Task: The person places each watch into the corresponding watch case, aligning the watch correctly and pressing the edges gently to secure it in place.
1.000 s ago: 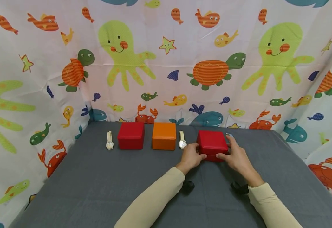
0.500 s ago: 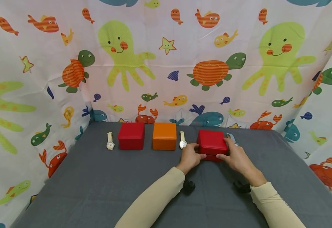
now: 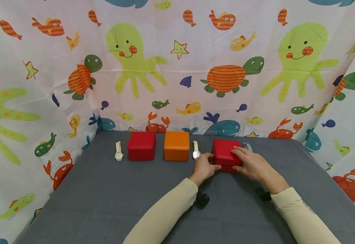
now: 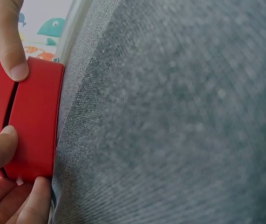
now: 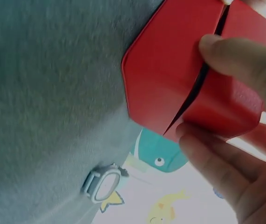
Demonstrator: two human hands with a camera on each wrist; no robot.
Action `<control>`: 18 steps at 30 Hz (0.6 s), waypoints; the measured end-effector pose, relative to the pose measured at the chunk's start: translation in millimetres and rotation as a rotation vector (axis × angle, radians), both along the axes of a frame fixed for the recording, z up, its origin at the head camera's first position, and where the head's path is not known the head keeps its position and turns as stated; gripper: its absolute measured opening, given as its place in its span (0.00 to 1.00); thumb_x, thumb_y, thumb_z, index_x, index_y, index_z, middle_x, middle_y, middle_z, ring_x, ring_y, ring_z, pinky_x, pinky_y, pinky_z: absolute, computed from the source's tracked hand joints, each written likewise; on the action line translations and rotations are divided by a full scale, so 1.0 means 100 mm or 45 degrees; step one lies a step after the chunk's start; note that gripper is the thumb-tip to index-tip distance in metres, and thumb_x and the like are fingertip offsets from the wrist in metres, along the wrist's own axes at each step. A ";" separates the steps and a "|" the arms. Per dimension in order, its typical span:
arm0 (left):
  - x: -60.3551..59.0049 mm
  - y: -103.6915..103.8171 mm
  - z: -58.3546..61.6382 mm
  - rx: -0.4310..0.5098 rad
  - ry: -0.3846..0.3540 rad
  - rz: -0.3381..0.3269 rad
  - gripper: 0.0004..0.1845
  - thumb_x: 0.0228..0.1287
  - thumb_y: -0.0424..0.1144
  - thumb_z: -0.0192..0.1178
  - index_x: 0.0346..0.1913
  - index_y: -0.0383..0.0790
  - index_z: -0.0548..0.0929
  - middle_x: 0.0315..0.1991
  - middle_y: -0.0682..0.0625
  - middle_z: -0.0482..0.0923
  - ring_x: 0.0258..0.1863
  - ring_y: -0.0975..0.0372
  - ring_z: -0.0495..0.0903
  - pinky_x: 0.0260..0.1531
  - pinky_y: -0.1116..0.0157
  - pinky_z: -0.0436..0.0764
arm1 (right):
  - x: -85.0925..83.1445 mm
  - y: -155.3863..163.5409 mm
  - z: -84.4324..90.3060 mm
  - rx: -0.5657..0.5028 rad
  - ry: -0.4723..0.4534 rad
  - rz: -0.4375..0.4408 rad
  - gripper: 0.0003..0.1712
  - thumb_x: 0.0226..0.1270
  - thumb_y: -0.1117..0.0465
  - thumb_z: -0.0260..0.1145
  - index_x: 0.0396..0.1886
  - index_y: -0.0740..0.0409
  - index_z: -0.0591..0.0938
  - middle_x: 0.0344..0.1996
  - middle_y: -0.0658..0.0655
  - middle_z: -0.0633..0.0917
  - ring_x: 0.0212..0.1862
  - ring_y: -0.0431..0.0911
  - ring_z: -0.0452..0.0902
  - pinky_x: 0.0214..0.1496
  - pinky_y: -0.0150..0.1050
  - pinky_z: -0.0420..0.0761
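A closed-looking red box point(image 3: 224, 153) sits on the grey table point(image 3: 110, 200), right of centre. My left hand point(image 3: 211, 163) grips its left front corner, with fingers point(image 4: 11, 63) on both halves across the seam. My right hand point(image 3: 239, 156) lies over the top and right side, and its fingers point(image 5: 216, 156) curl round the lid. In the right wrist view the box point(image 5: 170, 74) shows a narrow dark gap along the seam. A grey-blue watch point(image 3: 248, 146) lies just behind the box, also visible as the watch point(image 5: 102, 184).
Along the back of the table, left to right, lie a white watch point(image 3: 118, 151), another red box point(image 3: 141, 150), an orange box point(image 3: 176, 150) and a second white watch point(image 3: 196, 150). A sea-creature curtain point(image 3: 177, 67) closes in three sides.
My right hand slid from the box's right front corner up over its top. The left hand and the box stayed put. More of the grey-blue watch shows.
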State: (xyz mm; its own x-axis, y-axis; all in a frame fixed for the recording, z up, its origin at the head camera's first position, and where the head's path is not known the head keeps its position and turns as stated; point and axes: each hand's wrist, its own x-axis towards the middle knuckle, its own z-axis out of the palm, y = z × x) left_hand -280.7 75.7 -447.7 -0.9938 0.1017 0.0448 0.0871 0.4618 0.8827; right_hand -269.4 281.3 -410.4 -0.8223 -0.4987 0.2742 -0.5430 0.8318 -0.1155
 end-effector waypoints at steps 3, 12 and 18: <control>-0.01 0.01 -0.01 0.009 -0.003 0.011 0.25 0.51 0.36 0.73 0.53 0.35 0.80 0.46 0.45 0.83 0.42 0.57 0.81 0.45 0.63 0.80 | -0.02 0.02 0.01 -0.024 0.017 0.059 0.37 0.48 0.56 0.78 0.59 0.60 0.75 0.56 0.65 0.78 0.48 0.60 0.79 0.47 0.55 0.80; -0.08 0.01 -0.04 0.056 -0.024 0.027 0.24 0.50 0.34 0.73 0.53 0.34 0.80 0.45 0.46 0.83 0.42 0.58 0.82 0.44 0.64 0.81 | -0.11 0.06 0.02 -0.025 0.041 0.154 0.28 0.48 0.56 0.78 0.48 0.53 0.75 0.42 0.56 0.83 0.35 0.46 0.80 0.38 0.44 0.84; -0.05 0.01 -0.01 0.052 -0.002 0.026 0.23 0.49 0.32 0.74 0.50 0.33 0.81 0.43 0.46 0.83 0.38 0.60 0.82 0.42 0.65 0.81 | -0.12 0.08 0.01 0.057 0.129 0.199 0.27 0.47 0.56 0.78 0.45 0.53 0.75 0.43 0.58 0.84 0.28 0.44 0.79 0.34 0.42 0.84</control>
